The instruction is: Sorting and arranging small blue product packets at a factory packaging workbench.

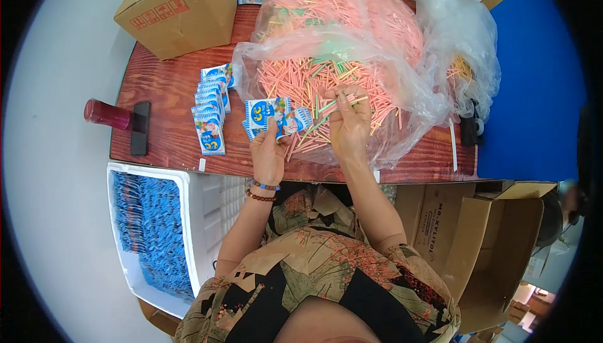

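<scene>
My left hand (269, 156) pinches a few blue-and-white printed sachets (267, 114), fanned out over the near left side of a heap of thin sticks. The sticks (286, 76) are mostly pink, with some pale yellow and green, and spill from a large clear plastic bag (248, 60). Over this heap, the thumb and fingers of my right hand (350, 126) are closed on a pale stick (358, 100); whether more sticks are in the grip I cannot tell. To the left of my left hand, an overlapping row of similar sachets (210, 117) lies on the wooden table.
A cardboard box (179, 20) stands at the back left. A dark phone (140, 128) and a red bottle (108, 115) are by the left edge. Below sits a white foam box (185, 217) of blue packets. An open carton (502, 249) is at lower right, beneath a blue surface (527, 85).
</scene>
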